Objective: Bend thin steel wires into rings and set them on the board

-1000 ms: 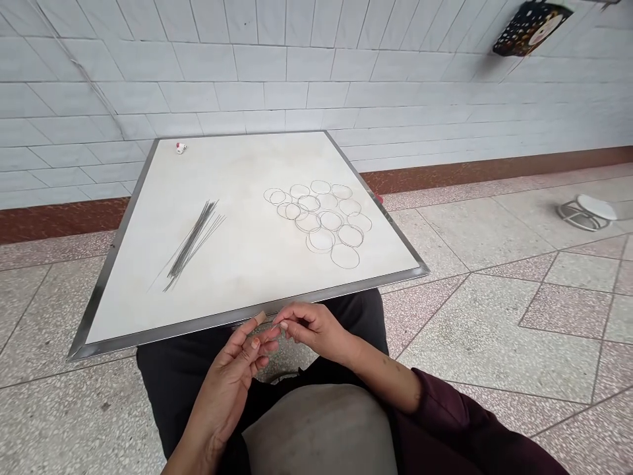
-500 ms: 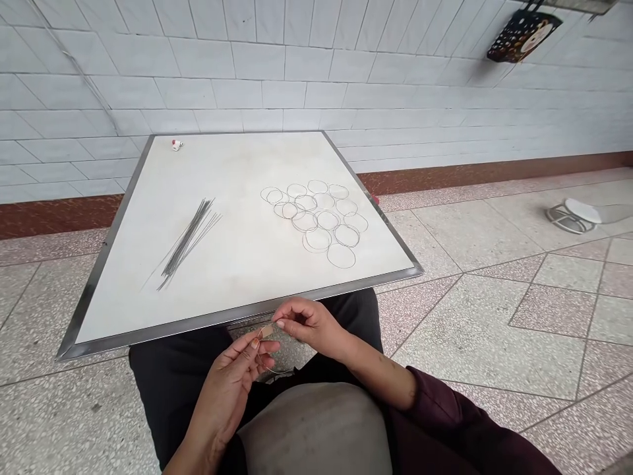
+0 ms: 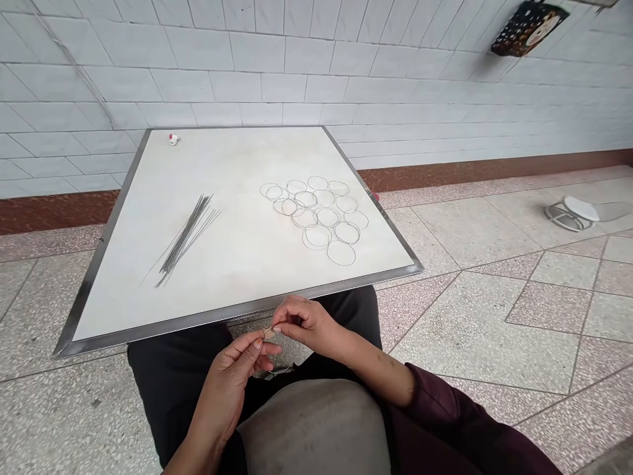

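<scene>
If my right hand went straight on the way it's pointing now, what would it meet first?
Most likely your bare left hand, which faces your bare right hand along the thin, curved metal wire both seem to pinch. Exact depth is unclear from this view.

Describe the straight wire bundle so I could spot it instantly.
Find the grey-edged white table. On its left half lies a slanting bundle of thin, dark wires. They run straight, unlike the round wire loops to their right.
</scene>
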`<state>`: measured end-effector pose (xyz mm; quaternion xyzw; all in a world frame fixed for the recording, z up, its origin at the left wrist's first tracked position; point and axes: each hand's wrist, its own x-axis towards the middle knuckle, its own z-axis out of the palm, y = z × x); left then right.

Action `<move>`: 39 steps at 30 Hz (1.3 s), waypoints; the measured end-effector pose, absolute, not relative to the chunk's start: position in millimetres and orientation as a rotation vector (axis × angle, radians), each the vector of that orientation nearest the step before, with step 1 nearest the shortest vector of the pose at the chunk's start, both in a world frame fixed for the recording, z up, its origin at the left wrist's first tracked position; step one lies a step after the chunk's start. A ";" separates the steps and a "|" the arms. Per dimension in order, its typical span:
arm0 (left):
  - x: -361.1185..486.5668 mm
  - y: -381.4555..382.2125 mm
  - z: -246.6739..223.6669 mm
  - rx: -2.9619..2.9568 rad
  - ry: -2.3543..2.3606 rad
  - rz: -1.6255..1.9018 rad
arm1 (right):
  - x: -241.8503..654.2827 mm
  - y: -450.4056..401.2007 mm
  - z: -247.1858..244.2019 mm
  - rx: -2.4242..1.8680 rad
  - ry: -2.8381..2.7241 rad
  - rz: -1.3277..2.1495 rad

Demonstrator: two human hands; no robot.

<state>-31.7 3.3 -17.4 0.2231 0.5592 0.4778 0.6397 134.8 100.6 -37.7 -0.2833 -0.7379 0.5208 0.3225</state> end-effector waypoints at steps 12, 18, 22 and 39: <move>-30.3 3.8 -15.2 0.492 1.304 1.081 | 136.5 102.4 -42.2 -0.699 -2.026 1.309; -29.9 3.2 -16.1 0.510 1.300 1.070 | 138.3 102.3 -42.4 -0.645 -2.115 1.247; -29.8 2.8 -16.1 0.526 1.278 1.034 | 140.3 102.8 -40.6 -0.596 -2.136 1.261; -31.6 3.6 -14.5 0.524 1.267 0.972 | 143.5 104.9 -36.6 -0.611 -2.175 1.290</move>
